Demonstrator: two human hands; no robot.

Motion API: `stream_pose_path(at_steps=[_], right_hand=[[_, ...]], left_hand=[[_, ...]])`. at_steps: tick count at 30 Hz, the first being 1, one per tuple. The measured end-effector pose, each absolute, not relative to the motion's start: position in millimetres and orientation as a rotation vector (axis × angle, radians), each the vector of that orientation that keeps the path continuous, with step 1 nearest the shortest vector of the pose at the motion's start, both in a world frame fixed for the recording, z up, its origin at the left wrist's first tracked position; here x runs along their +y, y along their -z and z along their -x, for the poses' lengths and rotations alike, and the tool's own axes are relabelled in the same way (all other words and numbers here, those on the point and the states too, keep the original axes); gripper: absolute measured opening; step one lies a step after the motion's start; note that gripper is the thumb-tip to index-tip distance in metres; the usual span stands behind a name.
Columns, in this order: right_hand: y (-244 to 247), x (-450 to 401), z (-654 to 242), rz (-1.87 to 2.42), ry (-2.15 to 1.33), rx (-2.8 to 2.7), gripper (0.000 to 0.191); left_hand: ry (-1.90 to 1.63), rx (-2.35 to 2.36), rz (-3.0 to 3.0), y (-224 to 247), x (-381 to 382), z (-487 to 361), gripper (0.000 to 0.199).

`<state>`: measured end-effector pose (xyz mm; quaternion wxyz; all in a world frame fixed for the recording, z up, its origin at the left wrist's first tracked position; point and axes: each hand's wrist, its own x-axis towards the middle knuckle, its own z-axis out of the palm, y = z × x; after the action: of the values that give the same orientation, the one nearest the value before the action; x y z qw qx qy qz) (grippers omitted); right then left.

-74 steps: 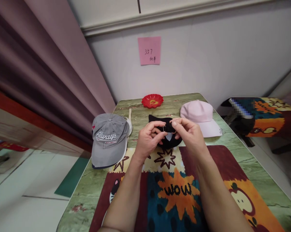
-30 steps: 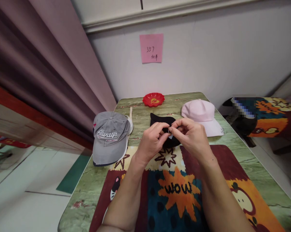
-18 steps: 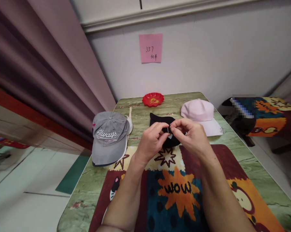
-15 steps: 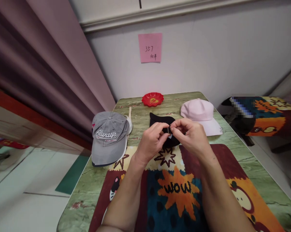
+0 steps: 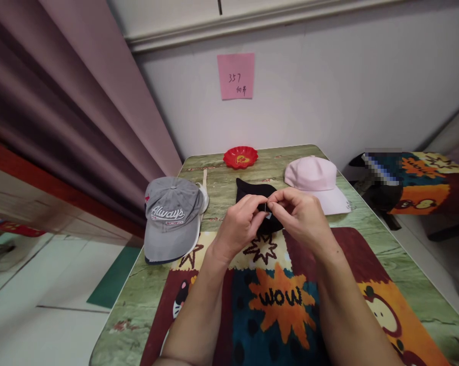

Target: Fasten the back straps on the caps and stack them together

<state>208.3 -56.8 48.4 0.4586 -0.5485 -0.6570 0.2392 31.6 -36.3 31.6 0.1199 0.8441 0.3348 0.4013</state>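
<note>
A black cap (image 5: 248,189) lies at the middle of the table, partly covered by my hands. Both hands meet at its adjusting strap, where a small metal buckle (image 5: 266,207) glints between the fingertips. My left hand (image 5: 235,226) pinches the strap's buckle side with thumb and forefinger. From the other side, my right hand (image 5: 306,216) is closed in a pinch on the strap, its fingertips almost touching the left ones. How the strap runs through the buckle is hidden by the fingers.
To the left sits a grey cap (image 5: 172,201) with a white strap behind it. A pale pink cap (image 5: 315,175) stands on the right. Further back is a red scalloped dish (image 5: 229,160). A patterned mat (image 5: 248,325) covers the table's (image 5: 118,305) near part.
My fingertips have drawn slightly closer together at the buckle, and less of it shows. The caps and the dish have stayed in place.
</note>
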Motion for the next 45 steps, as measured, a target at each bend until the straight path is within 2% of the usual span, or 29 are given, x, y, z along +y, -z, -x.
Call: stream_pose_path(at_steps=[8, 12, 17, 25, 35, 45], right_hand=[[-35, -48, -197, 1.225, -0.672, -1.421, 0.015], [-34, -46, -198, 1.193, -0.738, -1.398, 0.029], [-37, -44, -213, 1.14, -0.592, -1.734, 0.052], [-35, -46, -203, 1.127, -0.515, -1.74, 0.031], [-34, -45, -204, 1.128, -0.446, -1.806, 0.031], [-34, -45, -199, 1.145, -0.394, -1.772, 0.025]], left_hand=[[-1.266, 1.083, -2.319, -28, -33, -31, 0.018], [-1.283, 1.097, -2.111, -28, -29, -27, 0.015], [-1.36, 1.051, -1.991, -33, -28, -24, 0.016], [-1.415, 1.032, -1.823, -38, -32, -27, 0.016], [-1.31, 1.023, -1.568, -35, -32, -28, 0.022], [-1.173, 0.969, -1.445, -40, -33, -24, 0.011]])
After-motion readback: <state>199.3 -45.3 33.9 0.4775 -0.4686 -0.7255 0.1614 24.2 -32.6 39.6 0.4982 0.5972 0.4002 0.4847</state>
